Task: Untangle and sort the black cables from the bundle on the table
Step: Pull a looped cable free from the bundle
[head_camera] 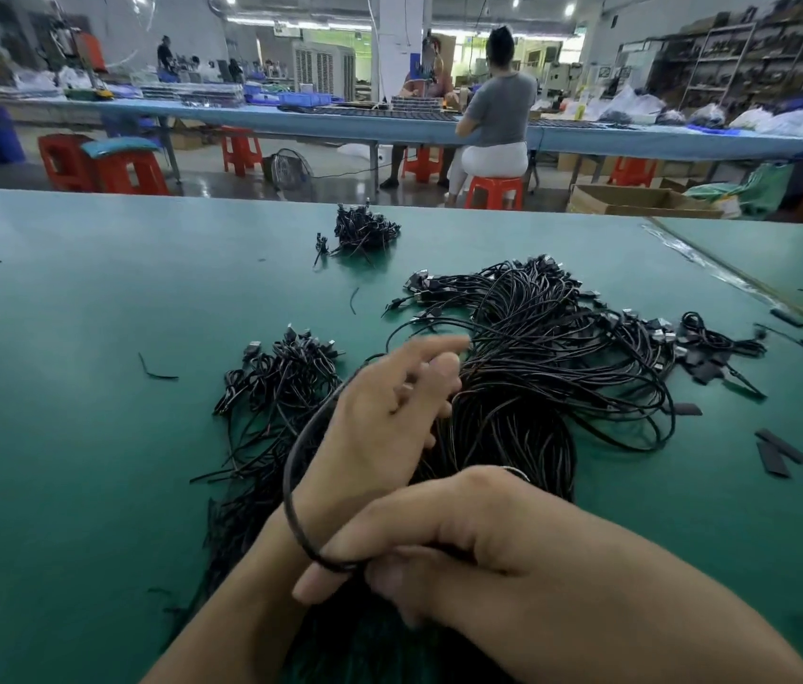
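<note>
A person sits at a green table [93, 436], seen from a camera worn on the head. A large tangled bundle [537, 367] of thin black cables lies on the table just ahead of the hands, spreading to the right, with plugs showing round its far edge. A smaller pile [286, 372] of cables lies just left of it, and a far pile [365, 232] sits well apart near the table's back edge. Flat black strips [779, 451] are scattered at the right.

The right hand [419, 550], nearest the camera, has its fingers curled round one cable [290, 486], which loops up past the left wrist. The left hand [384, 407] reaches into the near side of the bundle. Its fingers are blurred and partly apart, so whether they pinch anything cannot be told.

The cables look light, limp and smooth, likely to slip through a loose grip and to snag on one another. The plugs are the stiff parts, so taking one strand close to a plug and drawing it out slowly seems the safest hold. A hard pull would probably tighten the tangle.

No brand, label or writing can be read.
</note>
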